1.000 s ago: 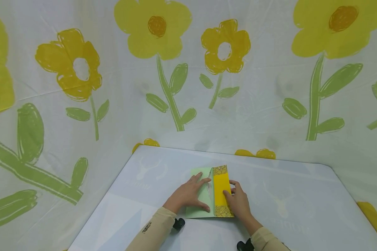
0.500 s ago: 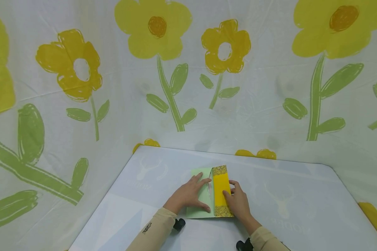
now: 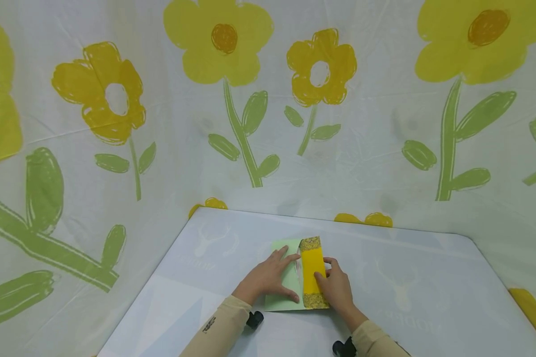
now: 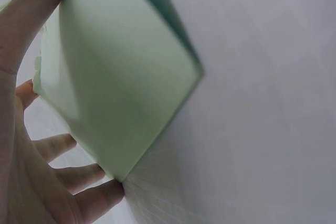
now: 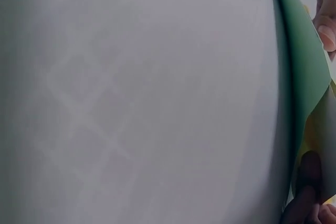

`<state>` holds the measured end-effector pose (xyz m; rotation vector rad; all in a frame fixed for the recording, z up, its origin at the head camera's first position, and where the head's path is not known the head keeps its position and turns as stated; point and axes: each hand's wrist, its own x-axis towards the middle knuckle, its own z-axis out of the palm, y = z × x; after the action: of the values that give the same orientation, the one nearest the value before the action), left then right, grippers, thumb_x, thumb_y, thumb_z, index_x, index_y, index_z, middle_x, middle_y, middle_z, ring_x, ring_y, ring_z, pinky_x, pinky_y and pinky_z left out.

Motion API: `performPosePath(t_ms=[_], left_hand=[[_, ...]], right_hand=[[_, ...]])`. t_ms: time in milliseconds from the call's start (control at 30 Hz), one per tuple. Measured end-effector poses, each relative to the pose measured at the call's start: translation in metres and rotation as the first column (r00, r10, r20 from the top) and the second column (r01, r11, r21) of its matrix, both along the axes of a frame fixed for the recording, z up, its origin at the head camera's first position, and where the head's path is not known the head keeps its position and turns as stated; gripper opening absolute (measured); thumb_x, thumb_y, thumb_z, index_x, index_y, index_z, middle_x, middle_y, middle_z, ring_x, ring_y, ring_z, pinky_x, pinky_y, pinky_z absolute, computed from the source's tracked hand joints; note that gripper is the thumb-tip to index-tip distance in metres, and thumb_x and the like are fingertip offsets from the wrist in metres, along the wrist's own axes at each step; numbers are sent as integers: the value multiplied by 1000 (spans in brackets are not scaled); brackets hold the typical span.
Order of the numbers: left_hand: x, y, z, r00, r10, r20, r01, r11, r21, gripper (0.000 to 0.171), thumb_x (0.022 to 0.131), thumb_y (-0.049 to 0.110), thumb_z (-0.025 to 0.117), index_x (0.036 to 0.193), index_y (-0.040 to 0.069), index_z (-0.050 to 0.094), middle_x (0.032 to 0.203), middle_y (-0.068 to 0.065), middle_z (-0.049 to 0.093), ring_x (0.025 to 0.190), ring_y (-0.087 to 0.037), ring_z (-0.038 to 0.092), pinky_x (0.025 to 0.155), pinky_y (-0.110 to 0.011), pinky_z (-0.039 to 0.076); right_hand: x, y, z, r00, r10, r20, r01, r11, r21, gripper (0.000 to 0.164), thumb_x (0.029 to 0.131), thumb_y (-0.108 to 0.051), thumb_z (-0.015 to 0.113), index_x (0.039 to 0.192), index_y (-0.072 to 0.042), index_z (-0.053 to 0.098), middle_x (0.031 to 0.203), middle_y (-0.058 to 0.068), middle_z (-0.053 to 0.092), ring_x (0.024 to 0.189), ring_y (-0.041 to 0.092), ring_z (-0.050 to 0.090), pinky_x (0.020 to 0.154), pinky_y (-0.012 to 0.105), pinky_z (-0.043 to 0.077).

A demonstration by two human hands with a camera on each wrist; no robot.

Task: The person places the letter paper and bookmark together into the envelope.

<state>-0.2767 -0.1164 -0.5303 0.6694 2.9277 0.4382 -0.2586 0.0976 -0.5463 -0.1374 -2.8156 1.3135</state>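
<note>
A light green folded paper piece (image 3: 279,302), like a card or envelope, lies on the table. Along its right side stands a yellow panel (image 3: 311,267) with speckled gold ends. My left hand (image 3: 268,277) rests on the green part with fingers spread; the left wrist view shows its fingertips along an edge of the green paper (image 4: 121,82). With thumb in front and fingers behind, my right hand (image 3: 338,288) pinches the yellow panel's right edge. In the right wrist view, its fingers (image 5: 308,174) lie partly hidden under the paper.
The pale table (image 3: 429,277) has faint printed deer heads. Its far edge meets a white cloth backdrop (image 3: 375,124) with yellow flowers. Dark wrist devices sit near both cuffs, such as the left device (image 3: 254,319).
My right hand has shifted slightly left, and the yellow panel has moved left with it toward the green part. The left hand has stayed almost still.
</note>
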Motion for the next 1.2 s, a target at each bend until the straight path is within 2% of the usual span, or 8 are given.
performPosePath(t_ms=[333, 700, 1000, 1200], left_hand=[[2, 1, 2, 1000, 5, 6, -5, 1000, -2, 113, 59, 81, 79, 156, 43, 34, 168, -6, 21, 149, -38, 32, 105, -58, 45], [1, 0, 2, 1000, 7, 7, -7, 1000, -4, 112, 60, 82, 78, 156, 44, 34, 169, -5, 21, 149, -37, 33, 105, -58, 45], [1, 0, 2, 1000, 7, 14, -7, 1000, 8, 111, 60, 81, 78, 155, 43, 36, 168, -5, 21, 149, -37, 32, 107, -57, 44], [1, 1, 2, 1000, 14, 16, -14, 1000, 2, 111, 60, 82, 78, 155, 43, 37, 168, -5, 22, 149, -37, 32, 106, -57, 44]], right_hand=[[0, -5, 1, 1000, -2, -5, 2, 1000, 7, 56, 94, -17, 71, 139, 5, 47, 96, 18, 72, 71, 18, 64, 62, 32, 56], [-1, -8, 0, 1000, 0, -6, 0, 1000, 3, 55, 93, -17, 72, 137, 5, 47, 98, 21, 72, 77, 22, 68, 65, 35, 58], [-2, -11, -4, 1000, 16, 7, -16, 999, 35, 58, 93, -22, 73, 139, 3, 47, 85, 9, 68, 63, 16, 59, 57, 29, 52], [-3, -10, -4, 1000, 26, -8, -26, 999, 28, 54, 92, -20, 74, 136, 1, 53, 81, 3, 62, 62, 15, 52, 56, 26, 46]])
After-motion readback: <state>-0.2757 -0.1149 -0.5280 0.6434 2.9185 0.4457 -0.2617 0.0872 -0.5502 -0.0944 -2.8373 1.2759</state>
